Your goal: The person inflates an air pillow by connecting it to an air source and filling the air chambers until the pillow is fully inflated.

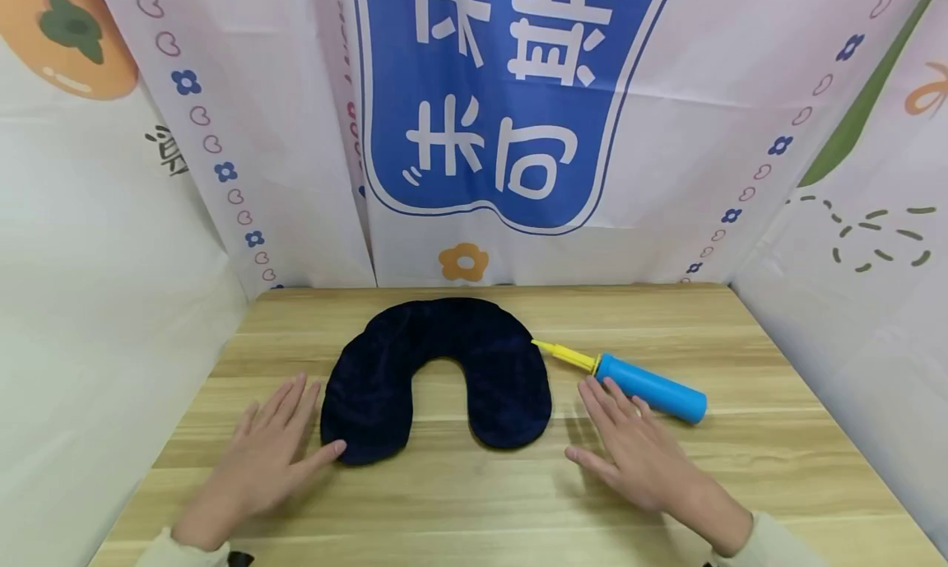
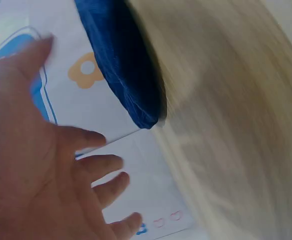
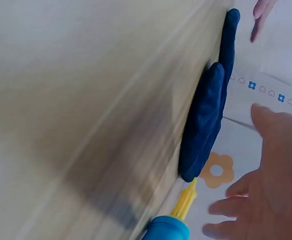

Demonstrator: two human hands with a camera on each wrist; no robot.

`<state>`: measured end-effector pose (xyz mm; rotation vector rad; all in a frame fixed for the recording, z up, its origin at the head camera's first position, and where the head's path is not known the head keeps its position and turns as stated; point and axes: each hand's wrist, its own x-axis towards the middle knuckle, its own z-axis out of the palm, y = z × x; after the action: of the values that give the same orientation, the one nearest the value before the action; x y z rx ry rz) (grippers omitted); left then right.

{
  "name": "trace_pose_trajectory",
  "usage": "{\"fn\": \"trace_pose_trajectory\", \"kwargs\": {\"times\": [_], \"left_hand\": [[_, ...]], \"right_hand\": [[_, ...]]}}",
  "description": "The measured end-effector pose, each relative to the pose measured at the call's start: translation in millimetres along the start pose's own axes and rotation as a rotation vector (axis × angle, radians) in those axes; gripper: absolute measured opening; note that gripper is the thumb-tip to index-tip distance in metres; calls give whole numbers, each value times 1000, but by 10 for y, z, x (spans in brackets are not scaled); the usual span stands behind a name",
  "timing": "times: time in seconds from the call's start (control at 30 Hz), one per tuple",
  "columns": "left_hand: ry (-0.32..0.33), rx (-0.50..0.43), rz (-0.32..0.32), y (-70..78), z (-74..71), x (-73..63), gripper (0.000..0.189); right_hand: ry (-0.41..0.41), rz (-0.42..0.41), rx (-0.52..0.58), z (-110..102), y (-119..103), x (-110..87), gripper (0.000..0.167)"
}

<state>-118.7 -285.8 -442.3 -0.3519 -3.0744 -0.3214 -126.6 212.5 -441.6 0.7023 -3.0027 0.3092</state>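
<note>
A dark navy U-shaped neck pillow (image 1: pixel 444 328) lies flat on the wooden table, its opening toward me. To its right is a hand pump with a blue barrel (image 1: pixel 655 390) and a yellow nozzle (image 1: pixel 566 354). The nozzle tip meets the pillow's right edge; whether it sits in a valve I cannot tell. My left hand (image 1: pixel 270 460) hovers beside the pillow's left arm, fingers spread, the thumb tip overlapping its edge in the head view. Beside the pump, my right hand (image 1: pixel 637 452) is held with fingers extended, its fingertips overlapping the barrel in view. Neither hand holds anything.
The wooden table (image 1: pixel 474 509) runs back to a printed white cloth (image 1: pixel 666 180) hanging behind it, with a blue sign pattern. White printed cloths also hang at the left (image 1: pixel 96 304) and right (image 1: pixel 874 320) sides.
</note>
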Motion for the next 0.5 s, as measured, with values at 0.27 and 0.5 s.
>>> {"fn": "trace_pose_trajectory", "kwargs": {"times": [0.27,0.5], "left_hand": [[22,-184,-86,-137,12,204,72],[-105,-378,-257,-218,12,347,58]], "right_hand": [[-11,99,251,-47,-51,338,53],[15,158,331,86,-104,640,36]]}}
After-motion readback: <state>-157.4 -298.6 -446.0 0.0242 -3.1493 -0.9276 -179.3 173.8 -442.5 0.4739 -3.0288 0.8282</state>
